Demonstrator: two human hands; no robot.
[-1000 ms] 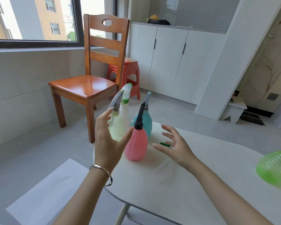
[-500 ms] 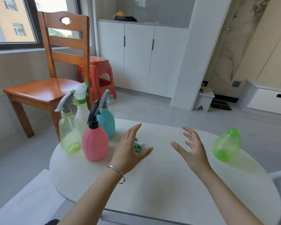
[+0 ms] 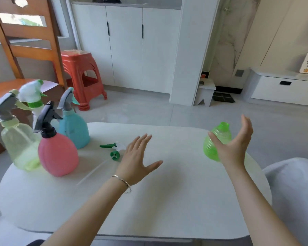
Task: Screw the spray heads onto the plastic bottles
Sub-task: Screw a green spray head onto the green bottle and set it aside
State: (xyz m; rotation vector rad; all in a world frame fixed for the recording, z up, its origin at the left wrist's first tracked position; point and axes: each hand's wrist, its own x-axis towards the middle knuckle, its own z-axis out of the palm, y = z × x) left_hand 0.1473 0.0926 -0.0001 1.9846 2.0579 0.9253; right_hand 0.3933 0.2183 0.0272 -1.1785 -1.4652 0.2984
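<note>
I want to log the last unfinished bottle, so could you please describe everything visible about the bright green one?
The green bottle is translucent ribbed plastic with a bulbous body and a bare, open threaded neck, no spray head. It stands tilted on the white table, toward its right edge. The right hand is open around it, partly hiding it; contact cannot be confirmed.

Desk was plain off-white. Pink bottle had a black spray head. Teal bottle had a grey head with a teal trigger. Pale yellow-green translucent bottle carried a grey head. White bottle behind them had a white head with a green collar. Loose spray head lying on the desk was dark green and white. Uncapped bottle was bright green, translucent, ribbed in horizontal rings. Stool was red, chair orange-brown wood, cabinets white with black handles, floor grey tile. Bracelet on the left wrist was silver.
</note>
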